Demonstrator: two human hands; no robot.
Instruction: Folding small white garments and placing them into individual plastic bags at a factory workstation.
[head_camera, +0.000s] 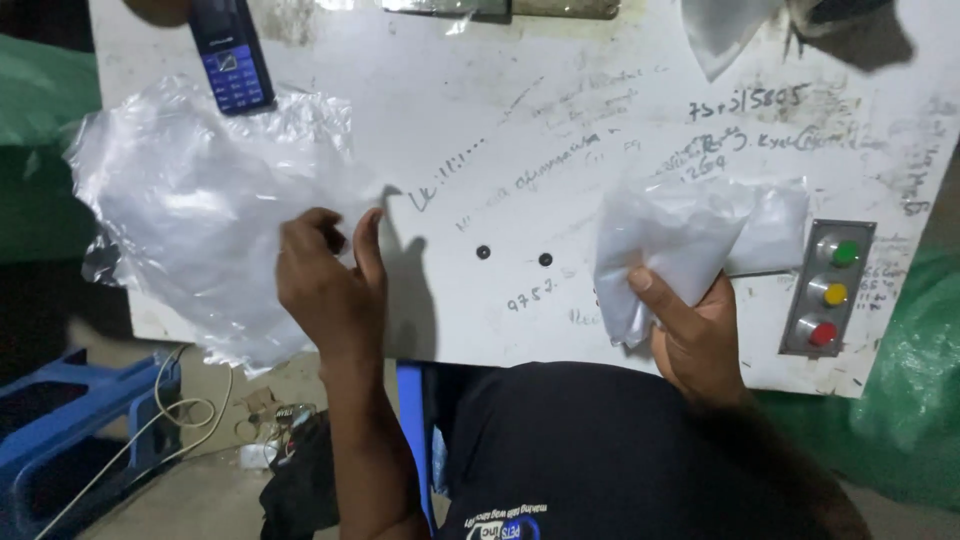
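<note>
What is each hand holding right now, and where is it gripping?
The right hand clutches a folded white plastic bag by its lower end. The left hand pinches the right edge of a clear plastic sheet between its fingers.

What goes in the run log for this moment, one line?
left hand: pinching clear plastic bag | right hand: gripping white packet | surface: white table

Left hand palm down, forearm reaching up from lower frame, fingers curled with thumb and forefinger tips pinched close together. Right hand lower right, wrist bent, fingers wrapped in a closed grip, thumb pressed across the front pointing up-left. Hands well apart, both bare.
</note>
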